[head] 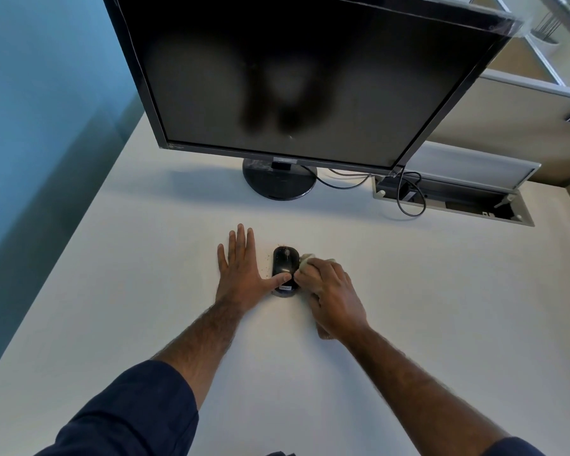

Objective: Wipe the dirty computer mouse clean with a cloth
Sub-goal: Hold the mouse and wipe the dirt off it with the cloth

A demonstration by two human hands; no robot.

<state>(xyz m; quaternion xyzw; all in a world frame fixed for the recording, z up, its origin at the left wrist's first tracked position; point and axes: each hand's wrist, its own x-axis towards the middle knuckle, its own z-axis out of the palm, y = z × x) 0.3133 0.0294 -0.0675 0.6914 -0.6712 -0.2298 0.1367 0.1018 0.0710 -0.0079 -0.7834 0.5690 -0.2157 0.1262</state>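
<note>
Matt, smooth white laminate-like top on the desk point(145, 258), faintly speckled with dark crumbs beside a black plastic mouse point(285, 263) of semi-gloss, dusty finish and carrying a small white paper-like label. Soft, crumpled pale cloth point(306, 260), matt and woven-looking, bunched under the right hand point(331, 297). Dark, dully reflective screen in a black plastic bezel on the monitor point(293, 77), glossy round plastic base point(278, 182), rubbery black cable point(408, 199), brushed grey metal-looking rim on the cable tray point(454, 209).
</note>
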